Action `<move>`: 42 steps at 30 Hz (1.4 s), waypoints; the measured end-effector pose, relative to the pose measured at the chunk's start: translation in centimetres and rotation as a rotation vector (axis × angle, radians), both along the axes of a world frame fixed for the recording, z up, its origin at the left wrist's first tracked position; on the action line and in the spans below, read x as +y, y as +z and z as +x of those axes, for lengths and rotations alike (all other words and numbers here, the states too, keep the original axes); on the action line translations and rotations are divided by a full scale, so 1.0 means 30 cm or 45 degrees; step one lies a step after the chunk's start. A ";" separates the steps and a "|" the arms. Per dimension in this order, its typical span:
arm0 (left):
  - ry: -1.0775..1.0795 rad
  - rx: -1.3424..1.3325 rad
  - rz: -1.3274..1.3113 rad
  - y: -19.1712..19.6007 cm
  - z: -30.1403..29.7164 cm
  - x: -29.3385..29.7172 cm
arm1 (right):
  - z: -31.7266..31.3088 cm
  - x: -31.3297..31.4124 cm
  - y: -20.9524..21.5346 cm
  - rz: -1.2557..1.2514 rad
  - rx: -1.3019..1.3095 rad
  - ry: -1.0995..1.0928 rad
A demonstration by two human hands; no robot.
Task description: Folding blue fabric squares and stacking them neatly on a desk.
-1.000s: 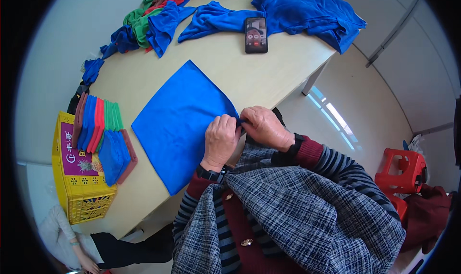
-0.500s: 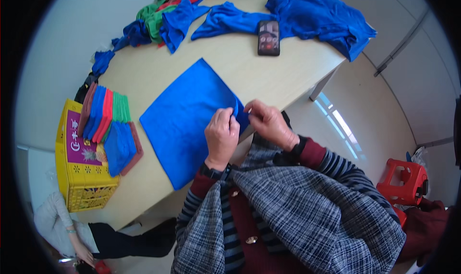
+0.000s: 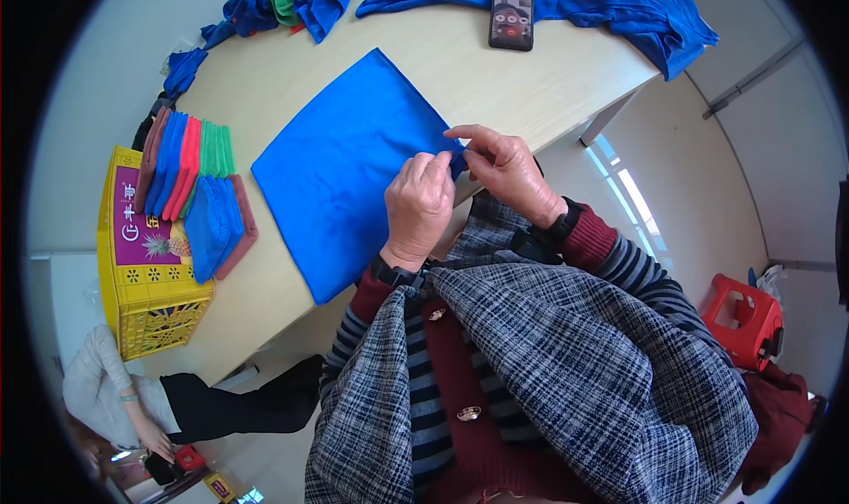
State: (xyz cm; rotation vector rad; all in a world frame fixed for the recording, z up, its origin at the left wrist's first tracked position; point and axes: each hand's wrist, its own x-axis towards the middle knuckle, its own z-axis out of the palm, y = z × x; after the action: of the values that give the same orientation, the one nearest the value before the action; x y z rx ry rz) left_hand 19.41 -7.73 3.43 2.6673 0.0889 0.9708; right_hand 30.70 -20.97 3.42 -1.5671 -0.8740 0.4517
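A square blue cloth (image 3: 340, 164) lies flat on the pale wooden table (image 3: 460, 71). My left hand (image 3: 417, 205) rests on the cloth's near corner and pinches its edge. My right hand (image 3: 500, 170) pinches the same corner from the right, fingertips touching those of the left. Both hands sit at the table's near edge, just in front of my checked jacket.
A row of folded cloths (image 3: 190, 181) in blue, red, green and brown lies at the table's left end. A yellow crate (image 3: 146, 274) stands beside it. A phone (image 3: 511, 16) and loose blue and green cloths (image 3: 619, 4) lie at the far side. Another person (image 3: 133, 393) sits lower left; a red stool (image 3: 743, 318) stands on the right.
The view has shifted, so the table sits higher in the picture. My hands stay on the cloth's near corner; the right fingers have lifted the edge slightly.
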 end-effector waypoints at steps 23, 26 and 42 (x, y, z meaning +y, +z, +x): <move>-0.025 0.009 0.066 0.007 -0.077 0.006 | 0.003 0.023 -0.002 -0.146 -0.764 0.119; 0.082 0.042 0.064 -0.018 -0.170 0.045 | 0.003 0.030 0.006 -0.145 -0.674 0.077; 0.766 0.077 -0.052 -0.090 -0.751 0.231 | 0.035 0.048 -0.010 -0.197 -0.511 -0.013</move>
State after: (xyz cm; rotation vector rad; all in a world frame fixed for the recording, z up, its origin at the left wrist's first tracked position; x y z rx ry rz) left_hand -3.11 -0.82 0.74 2.6744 0.9560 1.0254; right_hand 31.73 -19.54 3.12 -1.8390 -1.1563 0.2010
